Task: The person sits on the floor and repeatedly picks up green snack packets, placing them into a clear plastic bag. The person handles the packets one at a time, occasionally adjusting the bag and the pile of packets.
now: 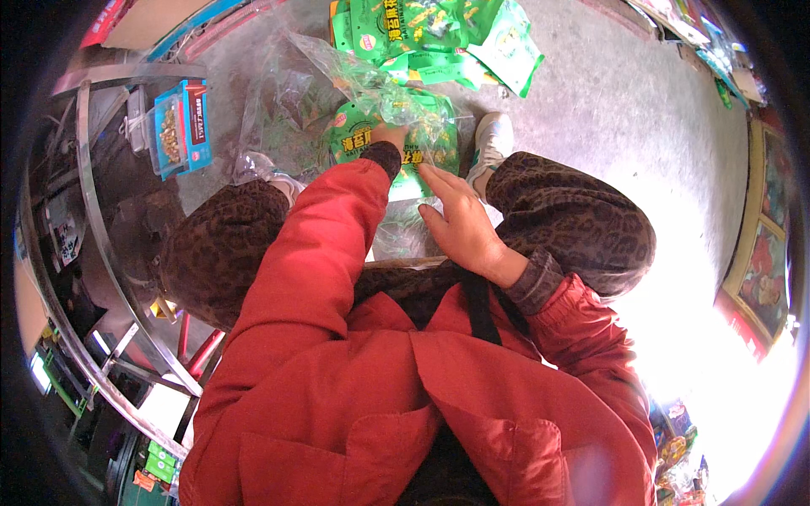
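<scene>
My left hand (387, 134) reaches over a green snack packet (436, 133) in front of me. Its fingertips are blurred under clear film, so I cannot tell whether they grip anything. A large clear plastic bag (285, 107) spreads over and around that packet, between my shoes. My right hand (465, 231) is flat, with the thumb held away from the fingers. Its fingertips rest at or very near the packet's lower right edge and hold nothing visible. Farther ahead, several more green snack packets (430, 31) lie overlapping on the floor.
A metal-framed rack (95, 164) stands at my left. Beside it is a blue box (196, 126) with a clear window. The concrete floor (588, 107) stretches to the right, towards framed pictures (762, 253). Colourful packages (677, 449) lie behind on the right.
</scene>
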`<state>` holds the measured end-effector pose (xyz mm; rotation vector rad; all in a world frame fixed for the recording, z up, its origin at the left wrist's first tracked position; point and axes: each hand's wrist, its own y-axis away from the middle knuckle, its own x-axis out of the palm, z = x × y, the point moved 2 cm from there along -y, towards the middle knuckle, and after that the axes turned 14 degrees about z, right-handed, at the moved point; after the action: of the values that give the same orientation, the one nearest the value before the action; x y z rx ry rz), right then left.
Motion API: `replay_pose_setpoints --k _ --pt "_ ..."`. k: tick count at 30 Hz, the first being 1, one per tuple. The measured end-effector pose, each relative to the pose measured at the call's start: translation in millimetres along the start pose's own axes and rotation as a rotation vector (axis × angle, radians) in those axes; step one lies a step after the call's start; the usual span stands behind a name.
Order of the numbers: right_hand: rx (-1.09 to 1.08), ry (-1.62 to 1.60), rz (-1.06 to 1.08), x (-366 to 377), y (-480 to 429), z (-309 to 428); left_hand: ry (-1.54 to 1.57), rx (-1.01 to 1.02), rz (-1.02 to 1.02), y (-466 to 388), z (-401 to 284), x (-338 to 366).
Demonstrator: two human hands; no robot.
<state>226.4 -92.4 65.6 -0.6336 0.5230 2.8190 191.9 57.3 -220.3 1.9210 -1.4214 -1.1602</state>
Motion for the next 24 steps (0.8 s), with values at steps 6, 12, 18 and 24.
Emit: replay_pose_setpoints --k 6,12,18,24 --pt "0.051 -0.011 0.030 -2 -2 0 -0.004 -0.051 0.038 -1 -4 5" --pt "0.037 -0.016 0.010 1 -3 -2 -0.303 -0.002 0.125 -6 -14 5" --pt "0.111 -0.090 -0.040 0 -2 -15 0.533 -0.067 0.053 31 -31 -10" --pt "0.055 0.095 -0.070 2 2 -21 0.493 0.018 -0.139 45 -32 -22"
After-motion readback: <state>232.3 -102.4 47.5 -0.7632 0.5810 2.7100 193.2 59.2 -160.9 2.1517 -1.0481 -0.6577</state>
